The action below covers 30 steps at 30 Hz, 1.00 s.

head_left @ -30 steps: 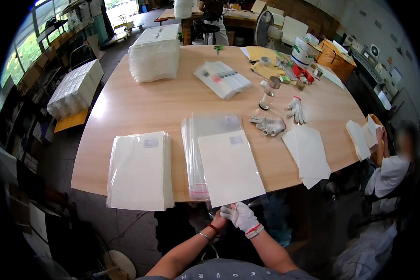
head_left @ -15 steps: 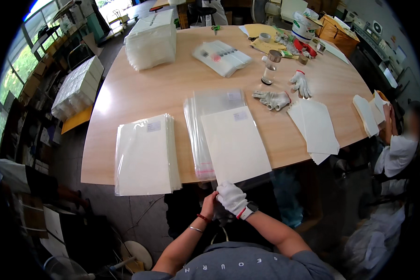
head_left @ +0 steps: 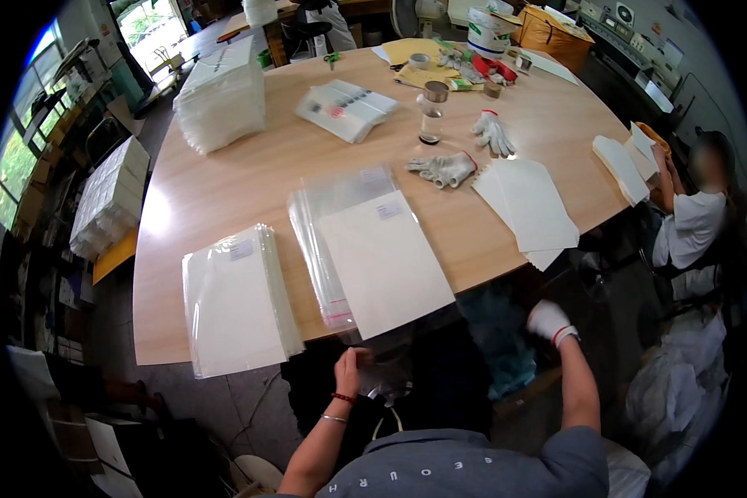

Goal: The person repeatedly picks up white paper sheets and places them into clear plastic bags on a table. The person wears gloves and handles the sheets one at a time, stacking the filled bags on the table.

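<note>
Nearest, below the near edge of the round pale wooden table [head_left: 224, 191]: bare left hand [head_left: 349, 371], beaded band at the wrist, fingers pinched on the lower edge of a clear plastic sleeve [head_left: 390, 365] hanging off the table edge. Further right, also below that edge and well apart from the left hand: right hand [head_left: 549, 320] in a white knit glove with a red cuff, curled loosely, gripping nothing visible.

On the table just above the sleeve: white rectangular sheet [head_left: 383, 261] lying flat, its lower end at the table edge, resting partly on a fanned stack of clear plastic bags with a red strip [head_left: 317, 241]. Left of that stack, at the near edge: thick pile of white sheets in clear bags [head_left: 234, 299]. Right of the sheet: loose white paper sheets [head_left: 529, 206], overhanging the table edge.

Further in, past the sheet: pair of white work gloves [head_left: 445, 168] lying flat, another glove [head_left: 493, 131] just beyond, and a small clear glass jar with a dark lid [head_left: 431, 113] between them. Toward the table middle: flat pack of printed cards in clear wrap [head_left: 345, 108]. Far left on the table: tall stack of white bagged sheets [head_left: 222, 98]. Far edge: yellow envelopes [head_left: 415, 51], tape rolls, a white tub [head_left: 488, 28]. At the table's right side: seated person in a white shirt [head_left: 695, 228].
</note>
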Motion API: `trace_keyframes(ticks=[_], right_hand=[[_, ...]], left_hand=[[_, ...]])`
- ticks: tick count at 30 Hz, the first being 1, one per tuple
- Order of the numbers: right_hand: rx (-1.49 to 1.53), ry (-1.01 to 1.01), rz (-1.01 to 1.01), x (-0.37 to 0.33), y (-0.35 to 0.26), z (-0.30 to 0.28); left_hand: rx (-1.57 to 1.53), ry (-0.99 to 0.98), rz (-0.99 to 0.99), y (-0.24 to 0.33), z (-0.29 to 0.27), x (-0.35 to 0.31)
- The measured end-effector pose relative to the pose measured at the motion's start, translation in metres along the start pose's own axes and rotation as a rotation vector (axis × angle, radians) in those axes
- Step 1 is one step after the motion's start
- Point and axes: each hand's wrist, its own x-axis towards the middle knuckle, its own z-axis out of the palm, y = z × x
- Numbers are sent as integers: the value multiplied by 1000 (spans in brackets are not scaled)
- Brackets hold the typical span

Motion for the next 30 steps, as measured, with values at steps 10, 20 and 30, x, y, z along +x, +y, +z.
trace_keyframes(ticks=[10,20,30], right_hand=[[916,599,-703,3,-169,-98],[511,733,-391,7,-191,-120],[1501,346,-304,-6,-200,-98]], left_hand=[[1216,23,1030,45,2,16],[1143,121,590,63,10,35],[-145,-65,-305,60,10,16]])
